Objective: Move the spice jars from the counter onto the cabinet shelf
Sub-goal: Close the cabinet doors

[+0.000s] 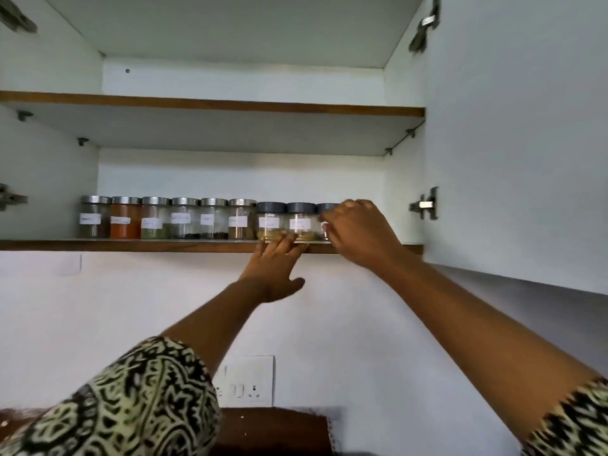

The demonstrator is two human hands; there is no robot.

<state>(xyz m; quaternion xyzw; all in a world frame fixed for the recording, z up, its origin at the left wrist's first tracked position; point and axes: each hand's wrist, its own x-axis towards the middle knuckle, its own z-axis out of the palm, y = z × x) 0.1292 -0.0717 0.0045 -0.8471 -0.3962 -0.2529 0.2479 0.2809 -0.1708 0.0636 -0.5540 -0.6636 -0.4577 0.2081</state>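
Reaching up into the open cabinet (230, 179), you have both arms stretched toward its lower shelf (131, 245), beneath an upper shelf (210, 105) seen from below. Patterned black-and-cream sleeves (131, 406) frame the bottom of the view.

Your right hand (358, 232) is at the right end of the shelf, its fingers curled round the end jar (326, 208), of which only a grey lid and a sliver of glass show. Your left hand (274, 268) is flat, with straight fingers touching the shelf's front edge just below two grey-lidded jars, holding nothing.

The spice jars (184, 218) stand upright in one row along the front of the lower shelf, side by side: six with steel lids at left, three with grey lids at right. Each carries a white label, too blurred to read. A white wall socket (246, 381) sits below.
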